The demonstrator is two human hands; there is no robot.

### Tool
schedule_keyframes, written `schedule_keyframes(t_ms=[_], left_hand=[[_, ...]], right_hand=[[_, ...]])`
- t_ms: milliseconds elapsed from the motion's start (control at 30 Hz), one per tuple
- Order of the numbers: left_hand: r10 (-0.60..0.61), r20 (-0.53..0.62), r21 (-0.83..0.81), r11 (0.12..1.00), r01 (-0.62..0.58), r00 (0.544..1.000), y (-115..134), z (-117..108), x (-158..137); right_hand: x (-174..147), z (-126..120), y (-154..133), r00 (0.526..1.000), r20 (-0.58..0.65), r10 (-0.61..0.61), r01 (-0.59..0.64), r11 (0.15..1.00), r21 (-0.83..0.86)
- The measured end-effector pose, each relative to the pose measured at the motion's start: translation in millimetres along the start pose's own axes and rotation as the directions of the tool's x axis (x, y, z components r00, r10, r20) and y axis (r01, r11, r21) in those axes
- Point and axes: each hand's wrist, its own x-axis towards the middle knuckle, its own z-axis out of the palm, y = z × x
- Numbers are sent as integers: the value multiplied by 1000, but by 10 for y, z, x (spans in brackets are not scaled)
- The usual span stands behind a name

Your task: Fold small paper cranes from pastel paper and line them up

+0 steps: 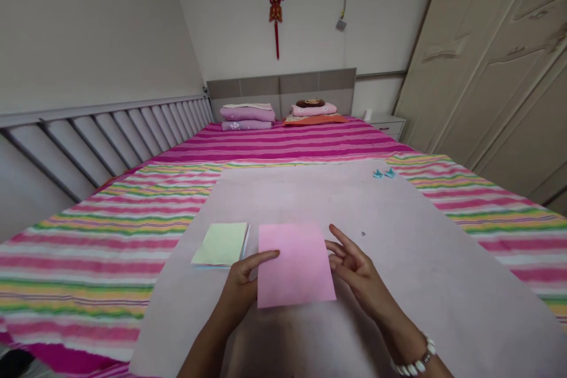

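Observation:
A square sheet of pink paper (296, 269) is held up over the pale board, flat and unfolded. My left hand (248, 274) grips its left edge, thumb on top and the other fingers hidden behind the sheet. At the right edge, my right hand (354, 266) has its fingers apart, with the index finger stretched out; some fingertips are close to the paper, and I cannot tell whether they touch it. Left of the sheet lies a stack of square papers (220, 243), a light green one on top.
The pale board (434, 283) rests on a bed with a striped cover (101, 248). Two small blue folded paper pieces (383, 173) lie at its far right corner. A tiny dark speck (363, 234) is on the board. A railing (115, 130) runs along the left.

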Motion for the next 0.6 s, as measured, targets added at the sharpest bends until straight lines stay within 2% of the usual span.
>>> schedule_keyframes(t_ms=[167,300,433,600], left_hand=[[5,2,-43,999,-5,1000,8,4,1],[47,-22,26,999,-47,999,43,58,-4],[46,-118,29,999,-43,992,47,173,8],[-4,-235,-190,981,-42,972,66,330,47]], right_hand=[[1,24,-21,996,85,-39,58,969,-241],[35,63,-7,994,52,-91,102,951,-292],[43,95,100,995,-65,-76,58,966,-250],[54,181,203,979,-199,-44,35,998,-53]])
